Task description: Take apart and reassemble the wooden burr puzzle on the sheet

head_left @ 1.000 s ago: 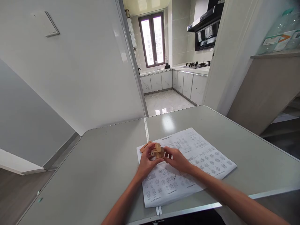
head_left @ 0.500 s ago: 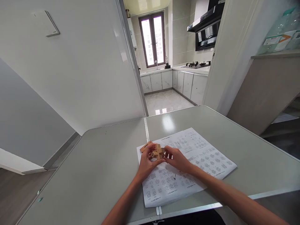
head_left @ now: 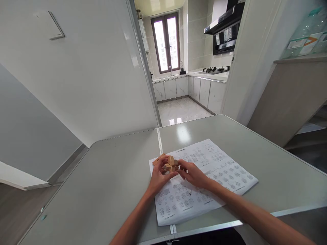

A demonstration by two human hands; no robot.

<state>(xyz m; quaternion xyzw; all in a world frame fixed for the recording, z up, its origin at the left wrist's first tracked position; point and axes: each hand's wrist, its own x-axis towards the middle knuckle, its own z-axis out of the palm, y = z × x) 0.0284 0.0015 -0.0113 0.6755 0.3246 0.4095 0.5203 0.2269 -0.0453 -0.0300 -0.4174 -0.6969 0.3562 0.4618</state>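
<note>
Between my two hands is a wooden burr puzzle point(head_left: 171, 163) made of interlocking light-brown bars. My left hand point(head_left: 160, 174) grips its left side, with the thumb beneath and the fingers curled behind. From the right, my right hand point(head_left: 191, 173) pinches the puzzle with bent fingers; the fingertips are partly hidden. Both hands are just above a printed instruction sheet point(head_left: 176, 212) covered in small line diagrams. Another flat wooden piece point(head_left: 158, 159) lies at the sheet's upper left edge, partly behind my left fingers.
The sheet lies on a grey-green folding table point(head_left: 120, 183) with a metal seam point(head_left: 159, 141) down its middle. Beyond the far edge, a doorway opens onto a kitchen. A wall point(head_left: 102, 78) borders the table at the left, and plastic bottles point(head_left: 304, 37) stand on a ledge at the right.
The puzzle has tilted and shifted slightly to the left in my hands. My right hand has moved a little leftward with it. The sheet has stayed in place.
</note>
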